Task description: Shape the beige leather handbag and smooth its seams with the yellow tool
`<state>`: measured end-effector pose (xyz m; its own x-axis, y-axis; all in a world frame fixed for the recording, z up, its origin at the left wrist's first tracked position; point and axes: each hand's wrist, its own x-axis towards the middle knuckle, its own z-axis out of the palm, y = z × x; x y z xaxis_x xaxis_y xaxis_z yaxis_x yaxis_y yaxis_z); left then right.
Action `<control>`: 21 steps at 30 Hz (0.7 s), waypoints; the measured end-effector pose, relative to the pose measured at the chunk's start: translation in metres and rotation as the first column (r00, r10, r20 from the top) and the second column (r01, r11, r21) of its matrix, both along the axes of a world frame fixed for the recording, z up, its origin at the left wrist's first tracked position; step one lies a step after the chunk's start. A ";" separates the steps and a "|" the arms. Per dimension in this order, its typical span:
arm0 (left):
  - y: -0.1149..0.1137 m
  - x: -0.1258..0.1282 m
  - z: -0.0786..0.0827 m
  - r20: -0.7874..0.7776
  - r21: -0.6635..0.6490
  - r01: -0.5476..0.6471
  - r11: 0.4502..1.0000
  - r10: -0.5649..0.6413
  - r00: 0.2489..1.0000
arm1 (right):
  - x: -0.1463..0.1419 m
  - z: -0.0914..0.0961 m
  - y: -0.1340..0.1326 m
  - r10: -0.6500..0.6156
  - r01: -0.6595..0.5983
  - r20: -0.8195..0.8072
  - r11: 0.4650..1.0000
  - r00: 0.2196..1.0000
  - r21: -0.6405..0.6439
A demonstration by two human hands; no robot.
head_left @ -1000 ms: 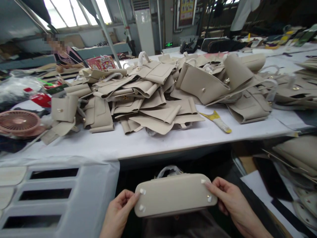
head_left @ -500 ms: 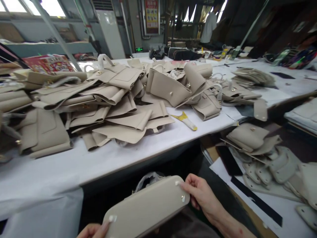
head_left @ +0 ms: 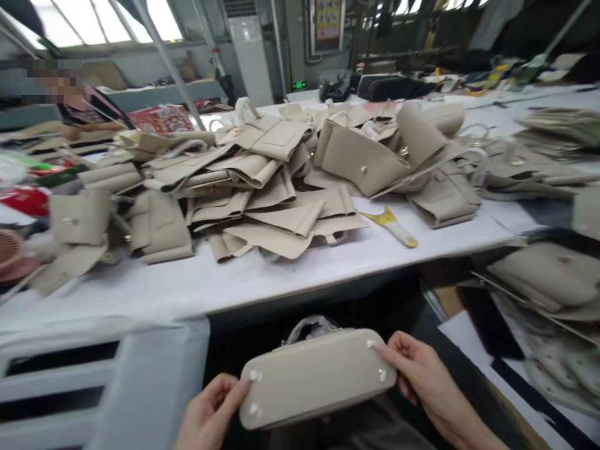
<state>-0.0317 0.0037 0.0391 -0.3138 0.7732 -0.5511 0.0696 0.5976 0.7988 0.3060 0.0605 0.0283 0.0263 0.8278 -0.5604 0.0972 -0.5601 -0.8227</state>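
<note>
A beige handbag (head_left: 316, 378) is held low in front of me, its oblong base turned up toward the camera. White-covered studs sit near the corners of that base, and a plastic-wrapped handle (head_left: 304, 326) shows behind its far edge. My left hand (head_left: 210, 406) grips the left end, thumb close to a stud. At the right end, my right hand (head_left: 417, 369) pinches the rim with the thumb by the upper stud. The fingers under the bag are partly hidden.
A big heap of beige bag pieces (head_left: 281, 215) covers the white table (head_left: 319, 281). A yellow-handled tool (head_left: 391, 226) lies at its front. More beige parts (head_left: 548, 275) and a black phone-like slab (head_left: 490, 319) are at right. Another person (head_left: 89, 109) is at far left.
The view has swung left, so the scene sits farther right. The handbag is more level, and both hands keep hold of its ends. More of my left hand now shows.
</note>
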 end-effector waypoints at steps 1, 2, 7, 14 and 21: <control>0.000 0.000 0.001 0.000 0.008 -0.001 1.000 0.001 1.000 | 0.001 -0.001 0.000 0.010 -0.009 0.019 1.000 1.000 -0.009; 0.001 0.001 0.002 0.003 0.012 0.000 1.000 0.000 1.000 | 0.003 -0.003 -0.001 0.021 -0.021 0.032 1.000 0.999 -0.019; 0.001 0.001 0.005 0.010 0.024 0.028 0.999 -0.028 1.000 | 0.009 -0.013 0.000 0.053 -0.051 0.018 0.997 0.998 -0.065; -0.001 0.001 0.007 -0.015 0.045 0.049 0.998 -0.048 0.999 | 0.011 -0.019 0.001 0.038 -0.037 0.011 0.998 0.999 -0.051; -0.002 -0.004 -0.001 -0.060 0.000 0.086 0.996 -0.086 0.994 | 0.000 -0.003 0.001 0.030 -0.031 0.034 0.999 0.999 0.034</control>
<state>-0.0355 0.0013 0.0378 -0.2783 0.8001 -0.5313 0.1688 0.5853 0.7930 0.3056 0.0612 0.0255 0.0193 0.8471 -0.5310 0.1418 -0.5281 -0.8373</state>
